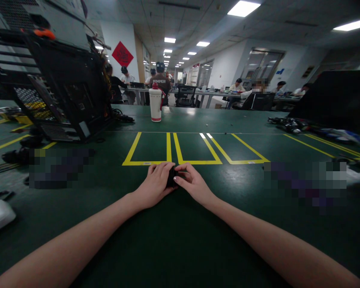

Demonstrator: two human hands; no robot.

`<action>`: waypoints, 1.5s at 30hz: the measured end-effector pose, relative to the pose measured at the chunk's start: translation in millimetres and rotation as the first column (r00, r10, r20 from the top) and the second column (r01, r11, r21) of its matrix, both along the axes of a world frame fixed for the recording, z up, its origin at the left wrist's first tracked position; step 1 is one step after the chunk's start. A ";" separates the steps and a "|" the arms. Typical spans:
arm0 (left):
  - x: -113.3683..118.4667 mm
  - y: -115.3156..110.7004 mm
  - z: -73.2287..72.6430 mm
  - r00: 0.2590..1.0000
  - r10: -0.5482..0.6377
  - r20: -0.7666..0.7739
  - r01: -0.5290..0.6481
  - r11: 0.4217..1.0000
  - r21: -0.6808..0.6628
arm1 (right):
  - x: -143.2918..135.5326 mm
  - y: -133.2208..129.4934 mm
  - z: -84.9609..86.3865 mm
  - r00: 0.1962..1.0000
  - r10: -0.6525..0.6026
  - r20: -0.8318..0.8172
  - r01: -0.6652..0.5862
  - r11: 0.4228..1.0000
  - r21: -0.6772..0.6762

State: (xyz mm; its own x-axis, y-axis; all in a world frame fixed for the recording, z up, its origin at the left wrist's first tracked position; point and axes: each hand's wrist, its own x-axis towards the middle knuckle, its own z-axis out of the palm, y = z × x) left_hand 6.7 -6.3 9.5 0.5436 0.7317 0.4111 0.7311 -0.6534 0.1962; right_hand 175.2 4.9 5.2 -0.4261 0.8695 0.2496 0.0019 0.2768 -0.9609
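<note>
Black object [171, 179]: short of bench's [175, 240] far edge; mid-handling, remainder unclear;
Left hand [155, 182]: fingers clamped on;
Right hand [195, 185]: fingertips touching

Left forearm [99, 225] and right forearm [258, 233] are bare over their visible length and narrow to slim wrists [132, 199]. Left hand [156, 182] and right hand [195, 184] are also bare, fingers [159, 169] slender; right thumbnail [175, 178] shows.

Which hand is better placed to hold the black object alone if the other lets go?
Probably the left hand: its fingers and thumb span the black object from the left. The right hand has only thumb and fingertips at its right edge.
</note>
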 end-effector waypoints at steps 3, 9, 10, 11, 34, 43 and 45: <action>0.6 1.0 -1.2 1.000 0.006 0.007 -0.006 1.000 0.007 | 0.3 1.8 -1.1 1.000 -0.017 0.017 0.017 1.000 -0.015; 0.2 0.8 -2.1 1.000 0.003 -0.001 -0.003 1.000 0.021 | 0.3 -2.0 2.5 1.000 0.026 -0.003 -0.026 0.998 -0.065; 0.0 0.7 -2.2 1.000 0.004 0.000 -0.004 1.000 0.020 | 0.3 -2.8 3.1 0.999 0.030 -0.012 -0.031 0.998 -0.060; -0.2 0.8 -2.3 1.000 0.004 0.001 -0.004 1.000 0.018 | 0.3 -3.2 3.4 0.999 0.027 -0.019 -0.027 0.998 -0.048; 0.9 1.6 -3.2 1.000 -0.003 0.019 0.002 1.000 0.031 | 0.3 -0.7 0.3 1.000 0.021 -0.016 -0.021 1.000 -0.012; 0.6 0.3 -1.4 1.000 -0.004 0.021 0.004 1.000 0.017 | 1.3 -0.7 1.6 1.000 0.009 0.024 -0.007 0.998 -0.064; 0.8 -0.1 -0.8 1.000 -0.004 0.020 0.004 1.000 0.012 | 0.8 -0.9 0.9 0.999 0.035 -0.004 -0.035 0.997 -0.068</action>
